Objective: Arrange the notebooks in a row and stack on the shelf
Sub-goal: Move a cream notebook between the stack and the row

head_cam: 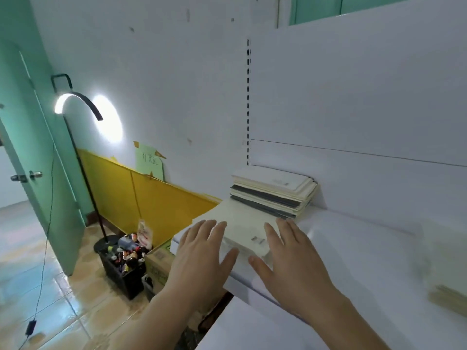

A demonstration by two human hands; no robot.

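— So, from the head view, how far along does the job look?

— Partway, I'd judge. At the back left corner of the white shelf (353,248) a stack of notebooks (273,192) already lies flat against the rear panel, cream and dark covers mixed, its edges a bit uneven. Just in front of it lies a second, lower pile, and the top cream notebook (242,231) of that pile is what both hands are on.

— And the hands themselves?

— Apart from each other, one on each side of that cover. The left hand (202,251) lies flat with its fingers straight on the left part of the notebook, thumb spread toward the middle. The right hand (290,251) does the same on the right part. Neither curls round anything; they press or steady, it seems, as if squaring the pile.

— What's left, then?

— At the right edge of the view, near the front of the shelf, another pile of notebooks (447,294) shows, blurred, well apart from the two on the left. That one likely needs bringing into line. Whether the front pile counts as finished I cannot tell.

— Anything else around?

— Off to the left, on the tiled floor, a black crate of bottles (123,263) and a lit floor lamp (75,102) by the green door (30,147).
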